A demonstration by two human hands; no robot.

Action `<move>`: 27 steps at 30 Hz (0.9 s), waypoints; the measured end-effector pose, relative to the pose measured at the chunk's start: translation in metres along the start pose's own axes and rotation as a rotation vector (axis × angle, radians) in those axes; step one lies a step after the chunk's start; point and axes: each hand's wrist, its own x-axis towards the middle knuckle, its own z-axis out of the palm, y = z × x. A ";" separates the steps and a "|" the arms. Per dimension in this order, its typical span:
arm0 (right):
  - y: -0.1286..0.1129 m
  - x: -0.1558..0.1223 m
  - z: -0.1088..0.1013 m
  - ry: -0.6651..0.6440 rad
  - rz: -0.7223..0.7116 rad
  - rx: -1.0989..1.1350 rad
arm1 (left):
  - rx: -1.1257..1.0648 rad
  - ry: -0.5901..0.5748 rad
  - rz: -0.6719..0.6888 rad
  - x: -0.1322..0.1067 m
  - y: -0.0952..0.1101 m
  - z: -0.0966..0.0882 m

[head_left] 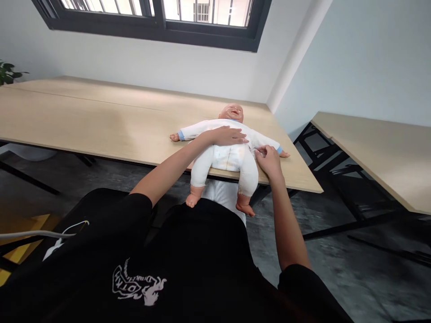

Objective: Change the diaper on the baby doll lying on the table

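A baby doll [230,114] lies on its back at the table's front edge, arms spread and lower legs hanging over the side. It wears a white top with blue cuffs, white leg coverings and a diaper [226,157] with faint stains. My left hand [229,135] rests flat across the doll's belly, fingers stretched out. At the doll's side, by the hip on the right of the view, my right hand [268,160] has its fingers curled in a pinch on the white clothing. Its fingertips are partly hidden, so the exact edge they hold is unclear.
The long wooden table [134,119] runs left along the wall under a window [208,33]. A second table [380,143] stands across a gap on the right. A plant [8,74] shows at far left, and a white cable [37,234] crosses the lower left.
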 end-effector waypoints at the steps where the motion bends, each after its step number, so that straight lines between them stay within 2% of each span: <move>1: 0.006 -0.005 -0.003 -0.020 -0.006 -0.025 | 0.002 -0.016 0.001 0.004 -0.001 -0.001; 5: 0.014 -0.012 -0.009 -0.065 -0.008 -0.171 | 0.007 -0.074 -0.005 0.018 -0.004 -0.004; 8: 0.010 -0.011 -0.008 -0.088 -0.033 -0.247 | -0.018 -0.056 -0.047 0.022 -0.002 -0.004; 11: 0.006 -0.009 -0.004 -0.137 -0.130 -0.184 | -0.047 -0.024 -0.049 0.022 -0.001 -0.001; 15: 0.003 -0.008 -0.003 -0.207 -0.226 0.027 | -0.072 0.006 -0.026 0.021 -0.004 0.003; 22: -0.005 -0.012 -0.010 -0.169 -0.093 0.268 | -0.109 0.046 -0.013 0.023 -0.010 0.007; 25: -0.005 -0.012 -0.010 -0.069 -0.053 0.300 | -0.120 0.059 -0.012 0.022 -0.011 0.008; 27: -0.002 -0.012 -0.010 0.006 0.031 0.313 | -0.124 0.060 -0.012 0.022 -0.012 0.009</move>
